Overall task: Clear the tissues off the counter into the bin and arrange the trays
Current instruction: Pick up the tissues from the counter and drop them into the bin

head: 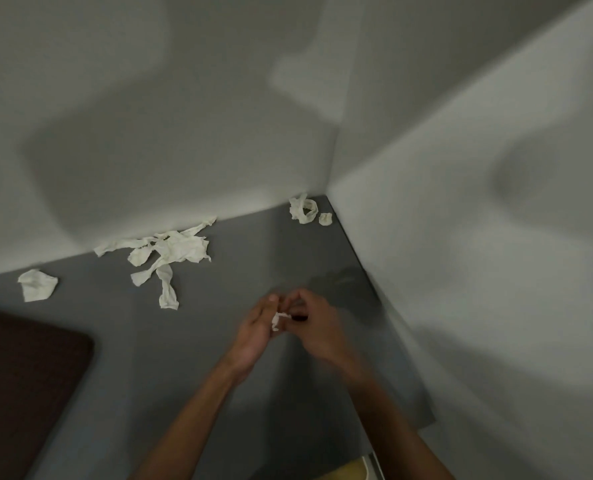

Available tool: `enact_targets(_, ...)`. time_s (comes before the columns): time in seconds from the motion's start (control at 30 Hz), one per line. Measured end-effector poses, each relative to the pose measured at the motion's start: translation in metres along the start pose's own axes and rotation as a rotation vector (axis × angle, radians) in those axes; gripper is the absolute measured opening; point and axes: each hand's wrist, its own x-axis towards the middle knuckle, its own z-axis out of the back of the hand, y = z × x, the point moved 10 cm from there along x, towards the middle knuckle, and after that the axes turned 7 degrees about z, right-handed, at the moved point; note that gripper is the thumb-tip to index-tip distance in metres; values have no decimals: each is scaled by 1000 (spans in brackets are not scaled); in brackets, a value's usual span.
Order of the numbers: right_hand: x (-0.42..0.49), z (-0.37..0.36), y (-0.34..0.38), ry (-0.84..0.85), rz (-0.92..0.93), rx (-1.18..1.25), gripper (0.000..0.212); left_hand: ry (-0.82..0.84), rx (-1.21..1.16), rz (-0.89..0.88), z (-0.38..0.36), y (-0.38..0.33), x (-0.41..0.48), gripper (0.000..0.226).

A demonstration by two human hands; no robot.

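Right now I see both hands meeting above the grey counter (142, 358), with a small tissue scrap (277, 319) between them. My left hand (253, 332) curls round it; the right hand (314, 323) seems to pinch it too, though blur smears the fingers. A torn tissue heap (170, 251), one crumpled tissue (37, 285) and corner tissues (303, 210) lie along the wall, well apart from the dark tray (21, 386).
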Motion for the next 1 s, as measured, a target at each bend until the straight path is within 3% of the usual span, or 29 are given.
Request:
enact_targets(0.1, 4, 9, 27, -87, 45, -45, 19, 95, -379, 145, -17, -1, -2, 41)
enact_targets(0.2, 7, 16, 45, -207, 132, -170, 16, 53, -502, 178, -14, -5, 3, 37)
enact_targets(0.27, 12, 8, 55, -186, 204, -227, 12, 2, -468, 171, -7, -8, 7, 34)
enact_targets(0.37, 20, -16, 73, 67, 358, -340, 9, -132, -313, 174, 18, -8, 14, 33)
enact_targets(0.43, 35, -14, 68, 138, 327, -325, 10, -218, -201, 166, 35, -10, 15, 38)
enact_targets(0.57, 106, 44, 24, -156, 124, -461, 19, -287, -33, 167, 57, -11, 14, 37)
enact_targets(0.63, 144, 66, 4, -219, 51, -553, 28, -319, 32, 171, 69, -12, 12, 28)
enact_targets(0.8, 208, 85, -31, -163, 32, -772, 42, -323, 56, 206, 85, -9, 0, 14)
enact_targets(0.93, 204, 55, -58, 5, 73, -957, 27, -282, 35, 224, 88, 1, -10, 19)
enact_targets(1.0, 183, 45, -62, -15, 57, -914, 29, -270, 48, 218, 89, 4, -17, 21)
